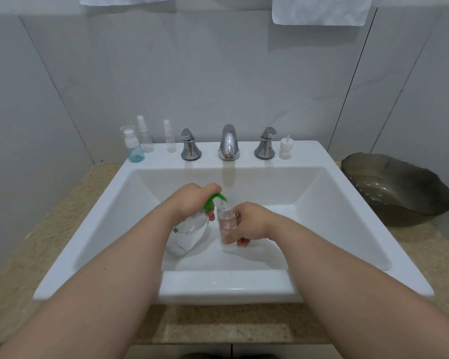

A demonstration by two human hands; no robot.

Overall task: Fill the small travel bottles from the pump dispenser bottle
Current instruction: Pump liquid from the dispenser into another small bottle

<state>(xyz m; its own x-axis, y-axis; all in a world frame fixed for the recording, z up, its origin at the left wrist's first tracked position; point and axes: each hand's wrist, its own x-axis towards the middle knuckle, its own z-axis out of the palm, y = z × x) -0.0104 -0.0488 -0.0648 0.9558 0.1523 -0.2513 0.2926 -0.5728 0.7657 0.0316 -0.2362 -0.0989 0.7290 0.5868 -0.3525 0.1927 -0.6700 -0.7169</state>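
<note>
I'm looking down at a bathroom vanity. A white rectangular sink is set into a speckled stone surface, with a chrome faucet between two chrome handles on its back ledge. Large pale wall tiles rise behind, and the lower edges of two white towels hang at the top. A row of small travel bottles lines the ledge's left end; a dark scalloped dish sits on the surface at right.
</note>
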